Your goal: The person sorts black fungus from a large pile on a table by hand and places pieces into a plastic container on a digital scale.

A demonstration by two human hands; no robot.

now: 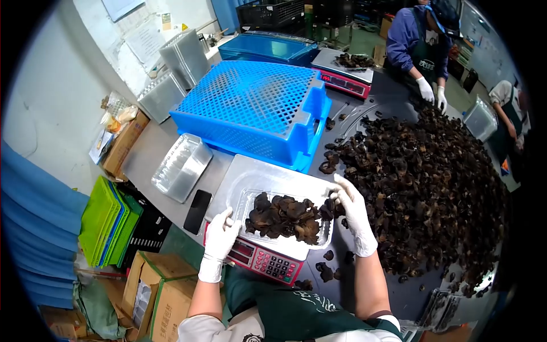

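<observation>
A clear plastic tray (244,200) holding dark wood ear mushrooms (285,218) rests on the metal platform (228,181) of a red digital scale (273,263). My left hand (221,238), in a white glove, has its fingers closed at the tray's left rim. At the opposite end, my gloved right hand (354,210) is bent over the right rim. A dark wood ear piece (327,209) sits at its fingertips, overlapping that rim; the exact grip is partly hidden.
A large heap of wood ears (416,182) covers the table's right side. Behind the scale stands an upturned blue crate (245,97). Empty clear trays (181,168) and a black phone (198,212) lie at left. A co-worker (424,51) handles the heap beyond a second scale (345,82).
</observation>
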